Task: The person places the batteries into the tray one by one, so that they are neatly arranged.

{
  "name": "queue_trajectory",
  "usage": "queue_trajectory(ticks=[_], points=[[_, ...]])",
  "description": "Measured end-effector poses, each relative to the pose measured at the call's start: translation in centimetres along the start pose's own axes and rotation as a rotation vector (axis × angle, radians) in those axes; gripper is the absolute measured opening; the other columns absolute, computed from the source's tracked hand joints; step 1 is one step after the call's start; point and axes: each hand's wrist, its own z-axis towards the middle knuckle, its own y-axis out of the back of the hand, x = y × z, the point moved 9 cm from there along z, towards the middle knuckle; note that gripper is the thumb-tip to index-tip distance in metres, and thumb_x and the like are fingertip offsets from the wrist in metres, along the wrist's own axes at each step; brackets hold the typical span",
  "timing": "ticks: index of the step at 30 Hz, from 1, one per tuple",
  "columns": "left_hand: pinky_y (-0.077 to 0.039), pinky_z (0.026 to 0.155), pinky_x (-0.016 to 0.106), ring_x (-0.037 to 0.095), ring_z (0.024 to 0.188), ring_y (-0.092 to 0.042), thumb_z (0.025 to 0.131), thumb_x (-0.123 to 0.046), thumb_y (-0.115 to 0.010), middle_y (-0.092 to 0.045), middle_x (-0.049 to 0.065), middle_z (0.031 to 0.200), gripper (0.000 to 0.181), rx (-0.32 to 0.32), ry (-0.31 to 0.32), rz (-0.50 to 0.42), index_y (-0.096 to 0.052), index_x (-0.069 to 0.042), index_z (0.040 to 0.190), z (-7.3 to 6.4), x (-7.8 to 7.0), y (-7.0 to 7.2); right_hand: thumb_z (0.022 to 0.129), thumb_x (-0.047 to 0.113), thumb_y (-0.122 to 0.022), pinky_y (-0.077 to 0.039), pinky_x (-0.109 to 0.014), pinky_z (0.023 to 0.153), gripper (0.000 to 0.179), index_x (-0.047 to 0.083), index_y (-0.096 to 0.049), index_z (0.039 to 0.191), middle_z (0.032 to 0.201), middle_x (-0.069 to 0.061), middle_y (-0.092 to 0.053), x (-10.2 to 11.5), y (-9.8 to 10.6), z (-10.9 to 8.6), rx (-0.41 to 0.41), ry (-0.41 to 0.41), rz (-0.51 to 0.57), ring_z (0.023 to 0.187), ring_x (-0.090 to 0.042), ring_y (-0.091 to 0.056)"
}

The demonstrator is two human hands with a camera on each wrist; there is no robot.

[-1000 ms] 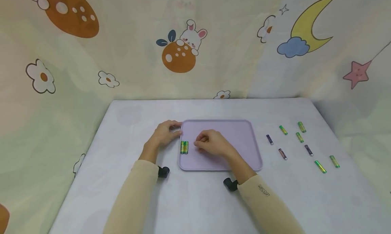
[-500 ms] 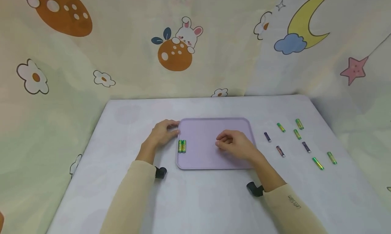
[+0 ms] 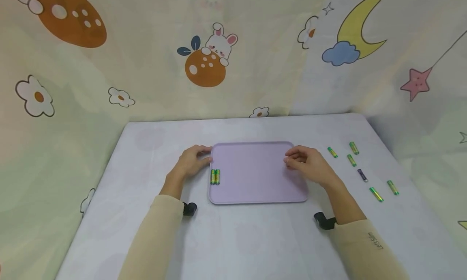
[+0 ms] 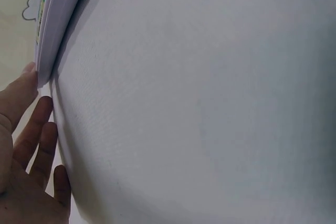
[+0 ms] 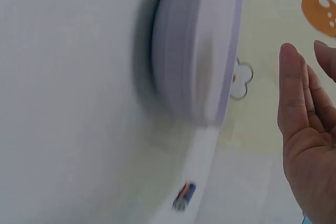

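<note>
A lilac tray [image 3: 251, 174] lies on the white-covered table. Two green-and-yellow batteries [image 3: 215, 177] stand side by side inside its left rim. My left hand [image 3: 189, 162] is at the left edge; in the left wrist view the thumb touches the tray's side and the other fingers extend loosely. Over the tray's right rim hovers my right hand [image 3: 309, 165], with nothing between thumb and fingers. In the right wrist view its fingers are fairly straight and apart from the tray, and a dark battery with an orange part [image 5: 184, 196] lies on the table beyond.
Right of the tray lie several loose green batteries [image 3: 376, 194] and a dark battery [image 3: 363, 175]. My right hand and forearm cover part of that area in the head view. A patterned cloth backdrop [image 3: 153, 69] rises behind the table.
My right hand has moved right, from beside the two batteries across to the tray's right rim, and now hides two dark batteries. My left hand stays at the left edge.
</note>
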Motion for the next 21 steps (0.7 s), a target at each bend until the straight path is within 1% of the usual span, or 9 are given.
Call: queue_trajectory(ticks=[3,5,8,12,16,19,21], points=[[-0.036,0.119,0.056,0.034,0.139,-0.050,0.099,-0.032,-0.070,-0.058,0.010,0.145,0.045,-0.003,0.002,0.001,-0.062,-0.022,0.142,0.0,0.1,0.0,0.100,0.028,-0.070,-0.063,-0.040,0.084,0.032,0.002,-0.065,0.118,0.103,-0.016,-0.071,-1.1,2.0,-0.4,-0.026,-0.026,-0.033,0.093,-0.025,-0.075],[-0.036,0.119,0.056,0.034,0.139,-0.050,0.099,-0.032,-0.069,-0.058,0.010,0.146,0.045,-0.001,0.001,0.002,-0.062,-0.022,0.142,0.0,0.2,-0.1,0.100,0.030,-0.069,-0.063,-0.037,0.082,0.035,0.002,-0.064,0.120,0.105,-0.016,-0.071,-1.9,3.3,-0.6,-0.050,-0.042,-0.059,0.093,-0.022,-0.075],[-0.036,0.118,0.056,0.034,0.138,-0.050,0.099,-0.033,-0.069,-0.058,0.009,0.146,0.045,-0.003,-0.001,0.006,-0.062,-0.022,0.142,0.0,0.2,-0.1,0.102,0.029,-0.067,-0.063,-0.034,0.081,0.037,-0.001,-0.063,0.123,0.110,-0.020,-0.071,-2.9,5.1,-1.0,-0.086,-0.048,-0.062,0.093,-0.019,-0.076],[-0.036,0.119,0.056,0.033,0.138,-0.050,0.098,-0.033,-0.070,-0.059,0.008,0.144,0.045,-0.006,-0.003,0.002,-0.062,-0.022,0.141,0.1,0.2,0.1,0.104,0.024,-0.064,-0.062,-0.028,0.084,0.038,-0.005,-0.059,0.128,0.117,-0.026,-0.067,-4.3,7.0,-1.3,-0.123,-0.040,-0.004,0.095,-0.016,-0.075],[-0.036,0.119,0.055,0.034,0.138,-0.050,0.098,-0.033,-0.070,-0.059,0.009,0.144,0.045,0.000,-0.006,-0.001,-0.062,-0.022,0.141,0.2,0.1,0.0,0.104,0.020,-0.062,-0.060,-0.021,0.084,0.039,-0.008,-0.057,0.132,0.120,-0.028,-0.064,-5.4,8.6,-1.3,-0.152,-0.033,0.017,0.094,-0.007,-0.074],[-0.036,0.119,0.055,0.034,0.139,-0.050,0.099,-0.033,-0.070,-0.059,0.009,0.145,0.045,0.002,0.002,0.003,-0.062,-0.021,0.142,0.2,0.2,-0.1,0.104,0.020,-0.063,-0.058,-0.016,0.083,0.041,-0.009,-0.055,0.133,0.119,-0.026,-0.065,-6.3,9.8,-1.1,-0.169,-0.048,0.006,0.092,-0.003,-0.073],[-0.036,0.119,0.056,0.035,0.139,-0.050,0.099,-0.032,-0.070,-0.059,0.010,0.145,0.045,0.006,0.006,0.001,-0.062,-0.021,0.142,0.1,0.1,-0.2,0.103,0.021,-0.064,-0.058,-0.014,0.081,0.043,-0.008,-0.056,0.133,0.116,-0.020,-0.068,-7.1,10.8,-1.1,-0.188,-0.076,-0.001,0.091,-0.002,-0.073]])
